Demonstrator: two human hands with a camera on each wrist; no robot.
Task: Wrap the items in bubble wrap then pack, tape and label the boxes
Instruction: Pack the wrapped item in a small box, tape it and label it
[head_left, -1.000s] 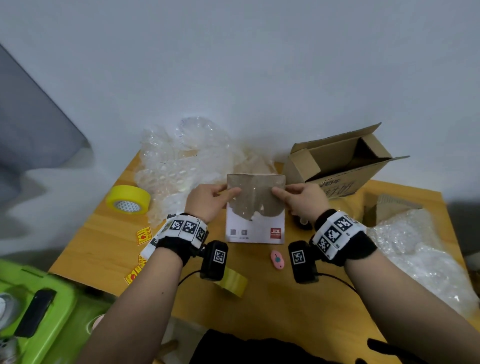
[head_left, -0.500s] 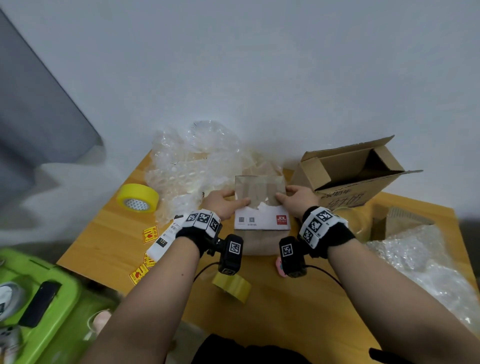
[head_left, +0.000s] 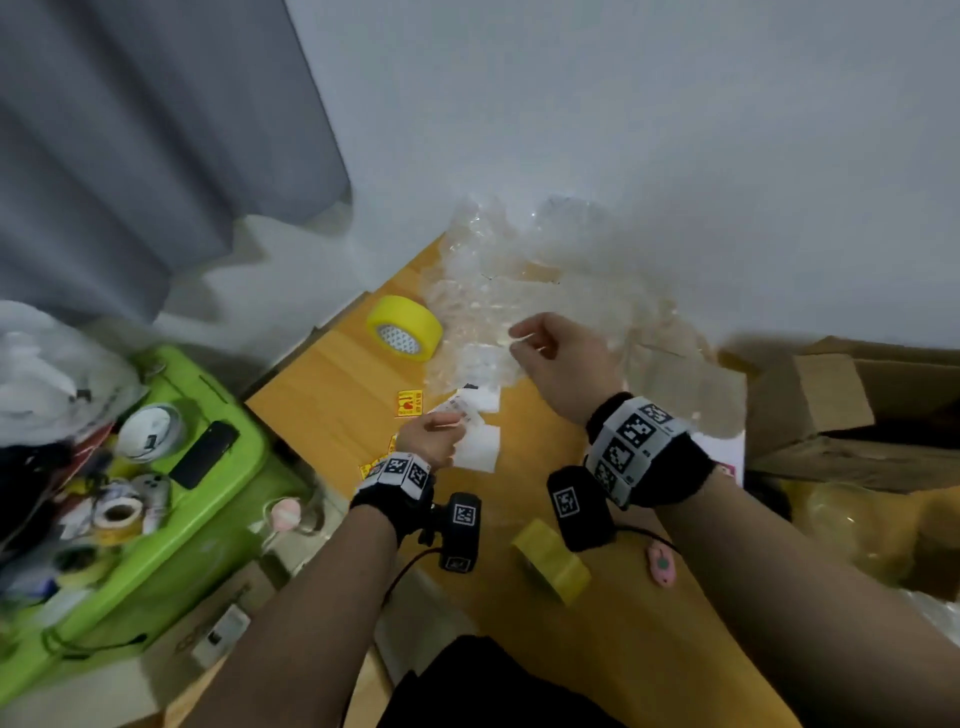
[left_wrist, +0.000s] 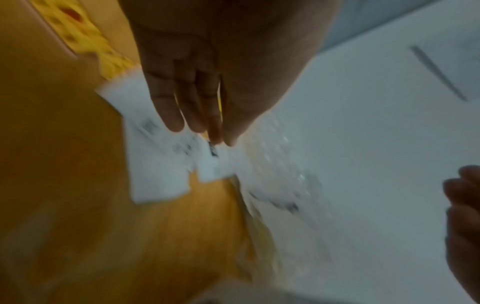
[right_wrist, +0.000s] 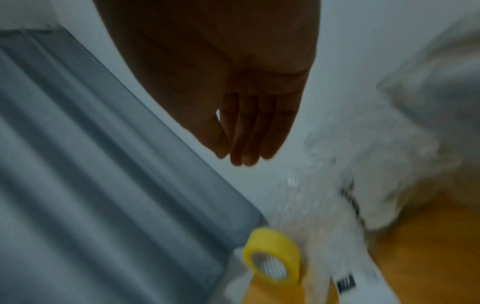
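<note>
My left hand is low over the table's left part and pinches a printed white label between thumb and forefinger; the left wrist view shows this left hand blurred, with more white labels under it. My right hand hovers above the heap of bubble wrap with fingers relaxed and nothing in it; the right wrist view shows the same right hand. The open cardboard box lies on its side at the right. The flat white packet lies beside it, mostly hidden by my right wrist.
A yellow tape roll stands by the bubble wrap, a second tape roll and a pink cutter near the front. Yellow warning stickers lie on the wooden table. A green bin of supplies stands left.
Both hands have let go of the flat packet. The view has swung left. My left hand moved to the labels and my right hand moved over the bubble wrap.
</note>
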